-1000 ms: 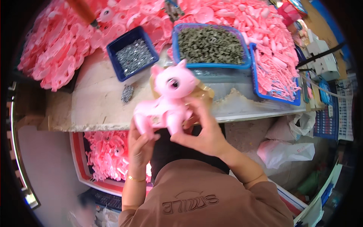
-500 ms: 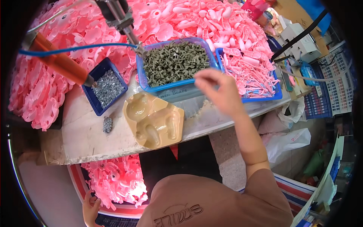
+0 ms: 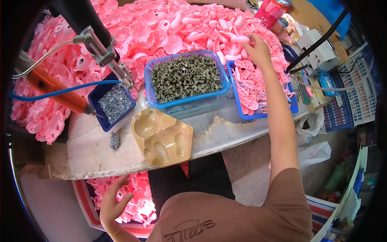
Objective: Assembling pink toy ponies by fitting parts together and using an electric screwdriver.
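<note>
Out at the far right of the pink heap, my right hand (image 3: 258,49) pinches a smooth, rounded pink plastic part (image 3: 240,39) between thumb and fingers. My left hand (image 3: 114,201) hangs at the lower left with its fingers apart and nothing in them, over a bin of pink shell pieces (image 3: 137,197) below the table edge. A tan moulded tray (image 3: 139,135) with rounded hollows lies at the table's front edge. Behind it stands a blue tub (image 3: 193,94) full of small grey-green clips (image 3: 185,76).
A dark blue box (image 3: 105,125) of small metal screws and a little screw pile (image 3: 115,141) sit left. Above hang an orange power screwdriver (image 3: 60,88) and a metal arm (image 3: 100,52) with a blue hose. A blue crate (image 3: 252,117) of small pink parts stands right.
My right hand has reached from beside the tub up and right to the pink heap, taking hold of a part. My left hand has risen and moved right, its fingers spread.
</note>
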The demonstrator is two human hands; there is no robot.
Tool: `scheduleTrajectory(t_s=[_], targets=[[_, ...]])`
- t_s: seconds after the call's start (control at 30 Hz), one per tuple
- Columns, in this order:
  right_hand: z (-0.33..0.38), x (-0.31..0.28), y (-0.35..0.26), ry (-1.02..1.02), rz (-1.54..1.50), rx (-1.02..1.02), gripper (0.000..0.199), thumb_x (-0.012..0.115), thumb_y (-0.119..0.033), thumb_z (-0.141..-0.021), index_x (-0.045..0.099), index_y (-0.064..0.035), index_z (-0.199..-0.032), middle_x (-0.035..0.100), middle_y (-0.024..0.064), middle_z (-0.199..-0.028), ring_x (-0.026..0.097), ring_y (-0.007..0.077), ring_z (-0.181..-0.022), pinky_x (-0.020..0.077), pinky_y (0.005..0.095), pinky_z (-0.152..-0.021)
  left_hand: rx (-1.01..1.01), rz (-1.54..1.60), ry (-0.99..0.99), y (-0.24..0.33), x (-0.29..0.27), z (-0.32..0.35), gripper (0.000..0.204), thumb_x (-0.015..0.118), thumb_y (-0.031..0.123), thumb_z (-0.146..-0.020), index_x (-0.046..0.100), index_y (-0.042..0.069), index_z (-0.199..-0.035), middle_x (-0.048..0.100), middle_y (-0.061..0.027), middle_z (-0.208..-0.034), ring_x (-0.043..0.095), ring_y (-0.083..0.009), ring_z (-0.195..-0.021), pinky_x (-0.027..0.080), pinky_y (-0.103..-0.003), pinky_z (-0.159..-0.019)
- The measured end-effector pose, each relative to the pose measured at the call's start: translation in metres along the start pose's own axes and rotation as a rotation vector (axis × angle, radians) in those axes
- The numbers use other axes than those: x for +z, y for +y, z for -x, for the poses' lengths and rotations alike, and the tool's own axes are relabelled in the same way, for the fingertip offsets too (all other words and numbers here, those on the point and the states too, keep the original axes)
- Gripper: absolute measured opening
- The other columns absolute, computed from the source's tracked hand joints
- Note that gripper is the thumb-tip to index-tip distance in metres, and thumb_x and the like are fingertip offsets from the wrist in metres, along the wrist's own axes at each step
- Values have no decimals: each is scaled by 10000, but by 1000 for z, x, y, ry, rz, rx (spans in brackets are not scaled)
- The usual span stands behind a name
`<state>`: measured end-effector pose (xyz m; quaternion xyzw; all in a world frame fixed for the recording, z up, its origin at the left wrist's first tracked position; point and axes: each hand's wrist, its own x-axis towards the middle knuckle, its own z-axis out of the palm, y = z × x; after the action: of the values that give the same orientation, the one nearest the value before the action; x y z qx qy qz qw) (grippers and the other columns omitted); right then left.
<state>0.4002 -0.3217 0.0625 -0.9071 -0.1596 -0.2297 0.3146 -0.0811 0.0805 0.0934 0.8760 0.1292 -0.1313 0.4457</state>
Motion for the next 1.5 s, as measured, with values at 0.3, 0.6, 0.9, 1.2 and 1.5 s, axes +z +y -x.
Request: scheduleTrajectory(t_s=[0.3,0.6,0.9,1.2,1.5], targets=[[47,-48,-62,-339,-852,173,238,682,-62,-891,614,-31,-1117,652,91,-1149,651,146,-1006,527,267,-851,243,156,-185,50,32,-61,456,647,37,-871,552,-22,-1314,684,-140,-1151,634,-229,-1102,482,-356,-960],[139,-35,-142,-843,-953,-191,266,684,84,-807,597,-30,-1032,612,112,-1189,604,182,-1096,496,324,-956,597,335,104,107,92,-126,527,702,-36,-841,549,61,-1335,534,-138,-1393,549,-254,-1248,492,-355,-982],[159,-46,-111,-772,-791,185,361,696,-74,-865,626,-48,-1219,660,66,-1154,646,161,-1001,528,321,-884,542,387,195,66,104,-113,264,695,-25,-856,677,-9,-1118,655,-173,-1204,673,-236,-1026,554,-330,-886],[85,-56,40,175,506,-111,358,720,-225,-807,645,-7,-1080,653,159,-1092,587,363,-1039,431,474,-970,427,555,138,44,117,-80,382,644,-30,-896,539,-35,-1264,627,-197,-1257,651,-251,-1112,560,-334,-897],[81,-76,-11,104,-324,251,224,691,-216,-939,604,-56,-1068,676,37,-952,666,115,-824,512,227,-671,858,-425,450,44,123,-100,341,782,111,-776,691,82,-1103,683,-66,-1154,670,-260,-984,564,-348,-779]])
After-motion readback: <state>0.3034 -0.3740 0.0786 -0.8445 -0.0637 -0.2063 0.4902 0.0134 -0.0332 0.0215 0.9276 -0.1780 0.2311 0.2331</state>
